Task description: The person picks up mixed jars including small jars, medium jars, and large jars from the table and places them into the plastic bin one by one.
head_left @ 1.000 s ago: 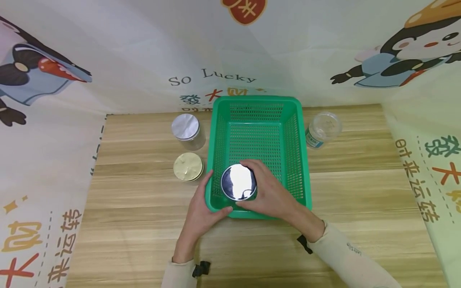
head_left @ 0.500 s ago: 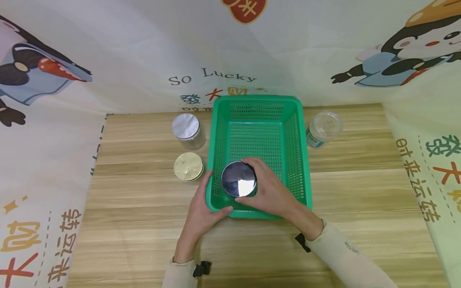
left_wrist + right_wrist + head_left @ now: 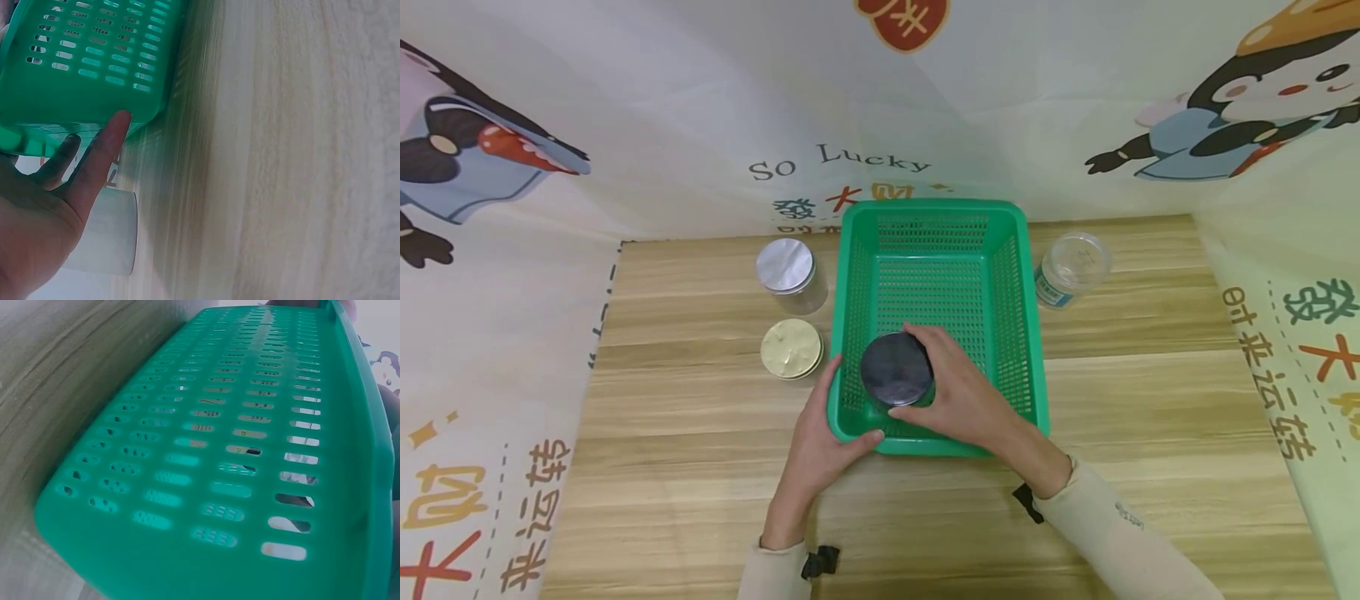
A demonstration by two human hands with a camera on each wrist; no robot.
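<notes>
In the head view a green perforated plastic basket (image 3: 844,292) stands on the wooden table. My right hand (image 3: 964,398) reaches into its front left part. Between its thumb and fingers it grips a round container with a shiny dark lid (image 3: 895,369); the container's body is mostly hidden. My left hand (image 3: 823,442) lies spread around the basket's front left corner, with its thumb at the front rim. In the left wrist view its fingers (image 3: 94,164) are straight against the basket's outer side (image 3: 75,94). The basket wall (image 3: 187,444) hides the gripped container in the right wrist view.
Left of the basket stand a clear jar with a silver lid (image 3: 786,267) and, nearer, a container with a cream-gold lid (image 3: 792,348). To the right is a clear plastic jar (image 3: 1075,267) with a blue-green label. Printed cloth (image 3: 700,125) walls enclose the table.
The bright reflection on the gripped lid has gone, leaving it dark, and the lid has shifted slightly away from me with the right hand. The left hand and basket stay in place.
</notes>
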